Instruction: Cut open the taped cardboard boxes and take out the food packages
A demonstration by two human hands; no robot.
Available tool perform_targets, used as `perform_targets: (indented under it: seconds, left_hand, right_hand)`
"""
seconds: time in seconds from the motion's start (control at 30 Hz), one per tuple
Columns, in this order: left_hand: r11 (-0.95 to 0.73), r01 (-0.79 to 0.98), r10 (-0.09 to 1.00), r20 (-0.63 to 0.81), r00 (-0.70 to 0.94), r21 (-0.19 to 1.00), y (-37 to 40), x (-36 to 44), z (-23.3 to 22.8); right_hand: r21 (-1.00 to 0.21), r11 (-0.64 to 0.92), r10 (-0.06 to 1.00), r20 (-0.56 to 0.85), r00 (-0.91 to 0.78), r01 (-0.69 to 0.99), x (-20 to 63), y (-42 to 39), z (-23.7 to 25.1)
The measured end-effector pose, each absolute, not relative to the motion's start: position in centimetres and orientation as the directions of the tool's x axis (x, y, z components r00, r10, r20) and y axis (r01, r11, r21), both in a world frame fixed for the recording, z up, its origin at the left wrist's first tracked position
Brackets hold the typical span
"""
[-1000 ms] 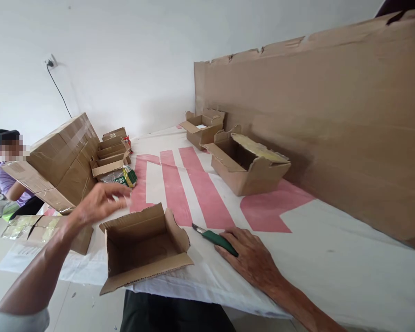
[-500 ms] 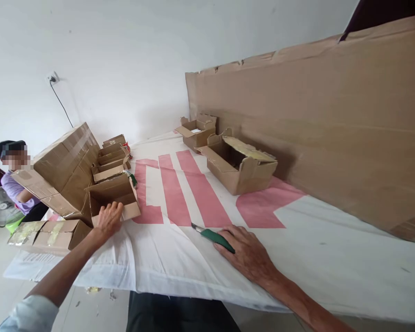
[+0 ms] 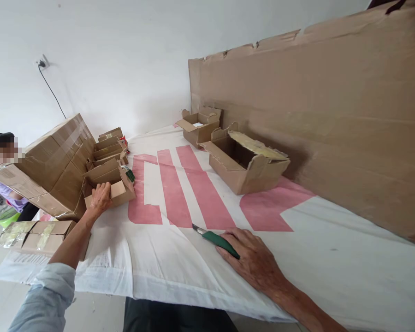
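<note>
At the left of the table, my left hand (image 3: 101, 197) is closed over the near wall of an open cardboard box (image 3: 123, 192). The fingertips reach inside the box and are partly hidden. My right hand (image 3: 251, 256) rests low on the cloth with its fingers round a utility knife (image 3: 220, 244). The knife has a green handle, and its dark blade points to the left, away from my hand. Beside the far right corner of the held box lies a small dark green object (image 3: 129, 174), too small to make out.
Several open boxes (image 3: 111, 150) stand behind the held one, next to a large taped carton (image 3: 60, 159). Taped boxes (image 3: 48, 237) lie nearer. Two open boxes (image 3: 244, 177) (image 3: 199, 131) stand before a tall cardboard sheet (image 3: 314, 106). A person (image 3: 10, 193) sits at far left.
My left hand has pushed the open box away from me, up against the row of boxes behind. My right hand stays on the cloth with the knife. The view has shifted slightly.
</note>
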State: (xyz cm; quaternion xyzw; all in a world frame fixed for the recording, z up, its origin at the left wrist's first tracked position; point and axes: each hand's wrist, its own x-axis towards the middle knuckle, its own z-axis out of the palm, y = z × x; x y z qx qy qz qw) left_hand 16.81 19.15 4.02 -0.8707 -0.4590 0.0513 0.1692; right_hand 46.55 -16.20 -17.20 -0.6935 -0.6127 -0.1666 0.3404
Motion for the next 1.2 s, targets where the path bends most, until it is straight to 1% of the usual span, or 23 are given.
perform_targets:
  seconds: [0.17, 0.47, 0.77, 1.0, 1.1, 1.2]
  left_hand:
    - [-0.543, 0.764, 0.804, 0.046, 0.593, -0.349, 20.3, 17.3, 3.6]
    - [-0.523, 0.783, 0.809, 0.093, 0.580, -0.338, 22.8, 19.2, 2.6]
    - [-0.532, 0.794, 0.802, 0.124, 0.584, -0.295, 24.1, 20.3, 2.9]
    - [-0.531, 0.813, 0.814, 0.123, 0.568, -0.239, 21.2, 17.9, 3.0]
    - [-0.559, 0.805, 0.801, 0.122, 0.586, -0.200, 19.2, 15.5, 4.5]
    - [-0.584, 0.796, 0.791, 0.109, 0.602, -0.160, 16.9, 11.1, 6.9]
  right_hand:
    - [-0.271, -0.025, 0.744, 0.638, 0.199, 0.962, 46.6, -16.2, -17.2]
    - [-0.308, -0.023, 0.748, 0.626, 0.221, 0.951, 46.7, -16.3, -17.8]
    - [-0.265, 0.003, 0.727, 0.663, 0.179, 0.964, 46.9, -16.2, -17.7]
    - [-0.252, 0.038, 0.718, 0.680, 0.149, 0.967, 47.3, -16.5, -19.1]
    - [-0.265, 0.054, 0.722, 0.676, 0.145, 0.963, 47.4, -16.4, -19.4]
    - [-0.270, 0.058, 0.728, 0.670, 0.145, 0.961, 47.3, -16.4, -19.3]
